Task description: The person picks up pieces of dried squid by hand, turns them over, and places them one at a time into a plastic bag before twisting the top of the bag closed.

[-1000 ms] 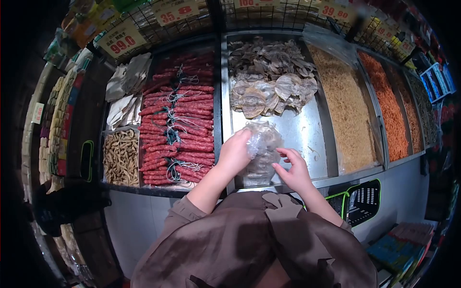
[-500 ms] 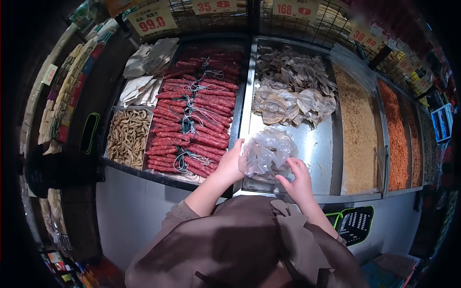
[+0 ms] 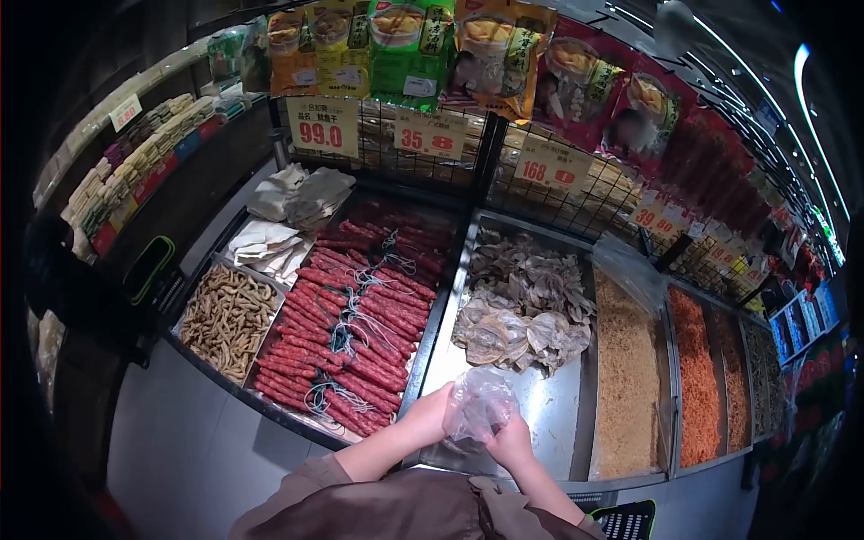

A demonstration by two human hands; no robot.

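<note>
A clear plastic bag (image 3: pixel 481 405) is between my hands, above the bare front part of a metal tray. My left hand (image 3: pixel 428 418) grips the bag's left side, its fingers mostly hidden behind the plastic. My right hand (image 3: pixel 511 441) has its fingers closed on the bag's lower right edge. Whether anything lies inside the bag, I cannot make out. Just beyond it, flat dried squid (image 3: pixel 526 337) are heaped in the back of the same metal tray (image 3: pixel 540 423).
Left of the tray lie tied red sausages (image 3: pixel 360 315) and brown dried strips (image 3: pixel 229 319). To the right are bins of tan shreds (image 3: pixel 630 378) and orange shreds (image 3: pixel 697 378). Price signs (image 3: pixel 549 166) and packets hang behind. A black basket (image 3: pixel 625 520) is low at right.
The view has tipped upward, bringing the hanging packets into sight. The bag looks more bunched, and my right hand has closed in on it, nearer my left hand.
</note>
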